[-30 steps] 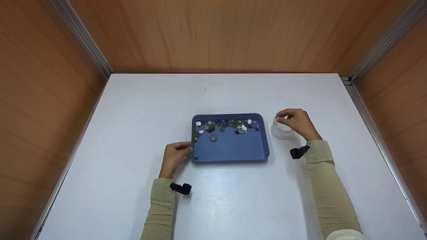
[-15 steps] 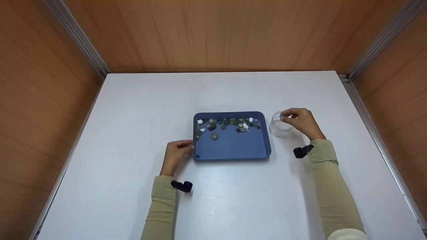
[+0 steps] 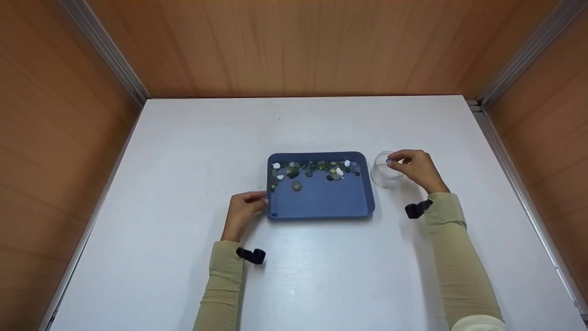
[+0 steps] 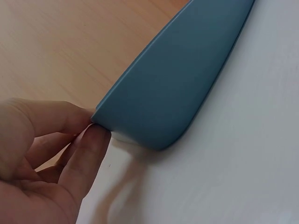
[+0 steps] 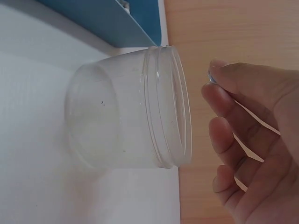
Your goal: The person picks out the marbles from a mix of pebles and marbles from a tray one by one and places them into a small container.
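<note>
My left hand (image 3: 241, 214) pinches the near-left part of the blue tray's rim (image 3: 321, 217); the left wrist view shows thumb and fingertips at the rim's corner (image 4: 126, 112). Pebbles (image 3: 317, 166) in green, grey and white lie mostly along the tray's far side. My right hand (image 3: 415, 169) pinches a small shiny blue piece (image 5: 211, 77) between thumb and forefinger, its kind mostly hidden by the fingertips. In the right wrist view the piece is just above the mouth of a clear plastic jar (image 5: 126, 112), which stands upright without a lid beside the tray.
A round brown pebble (image 3: 296, 185) sits apart inside the tray, and a small dark blue one (image 3: 274, 214) lies in its near-left corner. Wooden panels (image 3: 294, 50) enclose the white table (image 3: 206, 138) at the back and sides.
My right fingertips have shifted slightly right, from the jar's left rim to over its mouth, still pinching the blue piece. The head view has moved a little; my left hand stays at the tray.
</note>
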`<move>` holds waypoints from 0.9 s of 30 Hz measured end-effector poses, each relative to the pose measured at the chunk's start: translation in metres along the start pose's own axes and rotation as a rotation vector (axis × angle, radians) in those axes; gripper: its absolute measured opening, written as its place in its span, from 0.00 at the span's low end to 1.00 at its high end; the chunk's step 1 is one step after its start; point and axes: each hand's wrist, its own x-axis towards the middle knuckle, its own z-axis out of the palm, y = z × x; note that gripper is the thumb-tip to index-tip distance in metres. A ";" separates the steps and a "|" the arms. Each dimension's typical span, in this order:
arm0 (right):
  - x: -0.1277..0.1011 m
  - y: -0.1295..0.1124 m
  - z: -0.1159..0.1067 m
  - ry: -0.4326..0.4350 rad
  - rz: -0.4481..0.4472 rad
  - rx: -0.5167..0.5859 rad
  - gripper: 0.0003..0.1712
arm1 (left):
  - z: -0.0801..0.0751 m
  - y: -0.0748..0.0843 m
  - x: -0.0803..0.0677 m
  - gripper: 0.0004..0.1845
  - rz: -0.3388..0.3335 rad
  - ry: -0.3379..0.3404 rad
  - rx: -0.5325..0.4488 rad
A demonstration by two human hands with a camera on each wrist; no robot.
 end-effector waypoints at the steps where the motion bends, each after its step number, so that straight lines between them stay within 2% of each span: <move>1: 0.000 0.000 0.000 0.002 -0.003 -0.002 0.17 | 0.000 0.000 0.000 0.14 -0.002 0.000 0.003; 9: 0.000 0.000 -0.002 0.022 -0.011 -0.006 0.17 | -0.001 0.001 -0.001 0.15 0.000 -0.015 0.000; 27: -0.003 -0.001 0.000 0.003 -0.007 -0.001 0.18 | 0.000 0.002 -0.002 0.15 -0.004 -0.008 0.014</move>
